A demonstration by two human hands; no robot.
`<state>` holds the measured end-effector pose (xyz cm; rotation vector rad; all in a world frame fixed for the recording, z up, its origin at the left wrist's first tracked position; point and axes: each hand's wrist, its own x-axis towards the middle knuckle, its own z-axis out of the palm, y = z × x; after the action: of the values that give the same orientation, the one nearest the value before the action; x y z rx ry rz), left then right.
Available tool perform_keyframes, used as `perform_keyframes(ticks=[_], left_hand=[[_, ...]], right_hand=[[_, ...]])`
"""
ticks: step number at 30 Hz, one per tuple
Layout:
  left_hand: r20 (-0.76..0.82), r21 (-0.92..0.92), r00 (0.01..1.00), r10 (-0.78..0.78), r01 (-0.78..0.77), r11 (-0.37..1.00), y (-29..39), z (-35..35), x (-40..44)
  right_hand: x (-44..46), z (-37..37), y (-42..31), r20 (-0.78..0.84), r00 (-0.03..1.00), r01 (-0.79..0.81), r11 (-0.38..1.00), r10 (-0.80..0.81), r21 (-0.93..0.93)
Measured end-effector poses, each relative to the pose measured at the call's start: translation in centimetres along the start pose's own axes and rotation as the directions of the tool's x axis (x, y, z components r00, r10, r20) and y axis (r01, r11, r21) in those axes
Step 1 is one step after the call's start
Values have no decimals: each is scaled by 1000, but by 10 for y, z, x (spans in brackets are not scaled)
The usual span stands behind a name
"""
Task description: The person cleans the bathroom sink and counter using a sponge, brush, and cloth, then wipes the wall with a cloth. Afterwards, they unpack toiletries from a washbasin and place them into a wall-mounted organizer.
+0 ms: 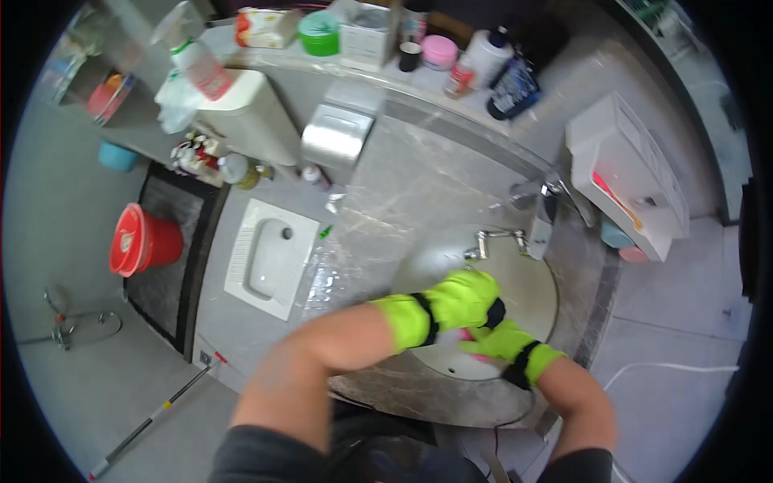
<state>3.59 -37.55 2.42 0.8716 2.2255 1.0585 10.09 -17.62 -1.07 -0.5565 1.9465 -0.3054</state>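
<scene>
Dark sleeves [262, 455] frame bare forearms [282, 386] as I reach over an oval sink [538, 302] set in a grey stone bench [423, 181]. My left hand [467, 299] and right hand [501, 341], in lime-yellow gloves [405, 321] strapped with black bands [427, 319], overlap in view above the basin. Pink patches of an object [478, 357] show beside and below them, within the sink; I cannot tell whether either hand stands wide or narrow or grips it. Beyond the gloves is a metal tap [543, 229]; well to the left, a squat toilet [259, 259] and red bucket [157, 241].
</scene>
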Motion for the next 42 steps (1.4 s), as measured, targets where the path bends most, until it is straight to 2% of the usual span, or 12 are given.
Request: perform_keyframes(ticks=[2,7,9,11,18,21,26,31,34,37,40,42], left_hand=[[-279,0,948,150,-156,988,10,-34,-57],[-620,56,779,-99,170,984,-5,-55,-150],[-667,-41,741,-77,67,997,-36,-44,-166],[-675,-219,714,-189,50,974,-32,-49,-168],[-627,-321,755,-192,-25,947,-67,-33,-180],[-650,-202,745,-151,22,979,-68,-33,-187],[-631,-75,775,-27,-26,997,-65,-40,-183],[-606,-162,792,-75,-30,986,-75,-32,-179],[-598,-211,787,-155,33,977,-76,-21,-184],[-580,-196,804,-131,18,980,-72,-31,-181],[-602,-149,792,-102,15,989,-75,-31,-181],[-620,-201,774,-128,0,980,-74,-29,-179]], right_hand=[[51,33,-1,-207,963,202,971,-173,129],[154,4,-27,-692,721,134,987,-35,89],[118,-32,-34,-573,815,-78,996,90,45],[114,-27,10,-710,677,148,981,-194,-127],[82,-21,0,-727,686,64,998,-33,15],[20,-23,-27,-130,990,-64,998,63,0],[74,2,-70,-322,933,178,984,-158,33],[132,-42,-17,-588,776,56,953,-229,-297],[106,-51,21,-636,749,-39,971,184,235],[61,-56,41,-585,811,-178,954,4,-241],[7,-45,31,-357,893,-385,874,273,-295],[-9,-5,35,-216,970,-175,943,115,-284]])
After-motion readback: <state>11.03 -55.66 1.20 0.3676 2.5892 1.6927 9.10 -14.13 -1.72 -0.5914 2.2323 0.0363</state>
